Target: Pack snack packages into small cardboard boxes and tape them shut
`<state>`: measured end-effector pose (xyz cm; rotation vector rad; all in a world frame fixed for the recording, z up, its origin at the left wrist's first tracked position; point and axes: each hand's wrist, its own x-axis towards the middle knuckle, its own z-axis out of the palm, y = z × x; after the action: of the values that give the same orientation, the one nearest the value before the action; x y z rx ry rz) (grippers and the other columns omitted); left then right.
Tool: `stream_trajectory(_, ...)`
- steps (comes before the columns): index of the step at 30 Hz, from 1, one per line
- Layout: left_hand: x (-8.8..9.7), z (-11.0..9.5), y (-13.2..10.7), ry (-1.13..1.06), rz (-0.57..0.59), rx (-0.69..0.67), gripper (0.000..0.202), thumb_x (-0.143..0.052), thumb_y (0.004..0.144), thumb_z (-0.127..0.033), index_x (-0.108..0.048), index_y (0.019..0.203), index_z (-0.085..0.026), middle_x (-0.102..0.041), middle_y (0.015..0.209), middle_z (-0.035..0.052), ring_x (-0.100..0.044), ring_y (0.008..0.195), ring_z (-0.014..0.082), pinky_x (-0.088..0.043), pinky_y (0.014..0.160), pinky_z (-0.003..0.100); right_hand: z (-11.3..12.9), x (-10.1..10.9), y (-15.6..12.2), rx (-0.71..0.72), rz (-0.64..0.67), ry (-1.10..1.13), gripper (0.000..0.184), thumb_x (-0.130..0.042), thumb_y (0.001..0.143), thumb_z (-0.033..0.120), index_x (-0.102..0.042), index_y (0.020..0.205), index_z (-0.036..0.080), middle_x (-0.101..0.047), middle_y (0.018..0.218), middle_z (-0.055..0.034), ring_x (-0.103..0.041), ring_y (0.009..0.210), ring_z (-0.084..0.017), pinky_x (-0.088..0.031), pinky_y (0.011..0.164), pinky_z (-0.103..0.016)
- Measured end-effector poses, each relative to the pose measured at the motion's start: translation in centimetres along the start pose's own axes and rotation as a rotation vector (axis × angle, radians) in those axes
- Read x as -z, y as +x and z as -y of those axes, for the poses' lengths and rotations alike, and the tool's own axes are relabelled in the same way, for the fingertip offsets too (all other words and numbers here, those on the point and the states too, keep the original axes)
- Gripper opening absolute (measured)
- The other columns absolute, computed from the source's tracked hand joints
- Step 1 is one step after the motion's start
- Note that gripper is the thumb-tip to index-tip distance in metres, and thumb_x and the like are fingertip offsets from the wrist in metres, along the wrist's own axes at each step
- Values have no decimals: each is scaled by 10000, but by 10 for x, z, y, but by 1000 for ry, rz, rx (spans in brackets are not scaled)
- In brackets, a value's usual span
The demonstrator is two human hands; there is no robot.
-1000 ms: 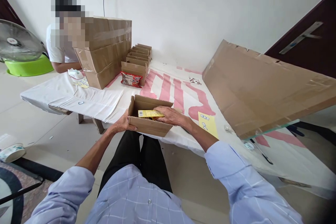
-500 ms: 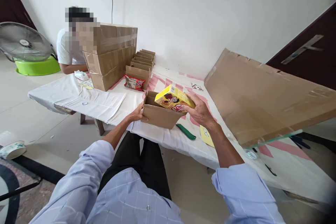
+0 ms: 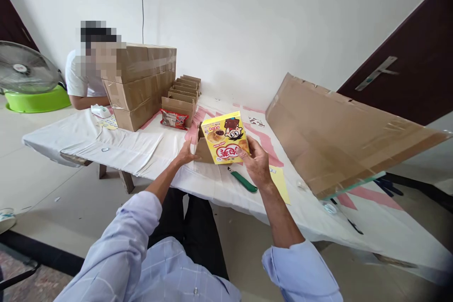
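Note:
My right hand [image 3: 256, 162] grips a yellow snack box [image 3: 222, 148] by its right edge, thumb on the printed front. That box is tilted up with its face toward me, in front of a small open cardboard box [image 3: 204, 152]. My left hand [image 3: 186, 153] holds the cardboard box at its left side; most of that box is hidden behind the yellow one. A green-handled knife [image 3: 243, 181] lies on the table just in front of them. Left of the boxes, a red snack packet [image 3: 173, 119] leans against another open carton.
Stacked taped cartons [image 3: 129, 104] stand at the left, with a person [image 3: 78, 80] behind them. A row of open cartons [image 3: 186, 86] runs toward the wall. A large cardboard sheet [image 3: 339, 137] leans on the right. Yellow paper [image 3: 281, 184] lies near my right wrist.
My right hand has turned the yellow snack box from lying tilted over the cardboard box to nearly upright, its front toward me. My left hand stays at the cardboard box. The view has shifted slightly.

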<state>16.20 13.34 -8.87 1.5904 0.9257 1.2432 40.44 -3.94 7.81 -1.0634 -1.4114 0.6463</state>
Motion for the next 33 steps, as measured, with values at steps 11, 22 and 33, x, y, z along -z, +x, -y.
stream_trajectory(11, 76, -87, -106, -388, -182, 42, 849, -776, 901, -727, -582, 1530, -189, -734, 1297, 144, -776, 1027, 246, -651, 720, 300, -31, -82, -39, -261, 150, 283, 718, -919, 804, 621, -756, 1392, 243, -798, 1387, -95, -750, 1280, -365, -662, 1053, -477)
stream_trajectory(22, 77, -124, -151, -307, -272, 46, 1128, -908, 849, -613, -317, 1730, -229, -747, 1343, 166, -792, 1033, 283, -661, 756, 341, -48, -147, -59, -290, 98, 344, 755, -879, 795, 738, -771, 1350, 237, -815, 1340, -99, -754, 1264, -376, -651, 1068, -503)
stream_trajectory(33, 142, -160, -142, -115, 130, 180, 840, -1049, 655, -361, -730, 1422, -234, -781, 1061, 65, -807, 918, 276, -667, 773, 370, -4, -122, -10, -277, 565, 128, 673, -1045, 641, 522, -843, 1186, 183, -831, 1043, -83, -801, 923, -285, -675, 796, -398)
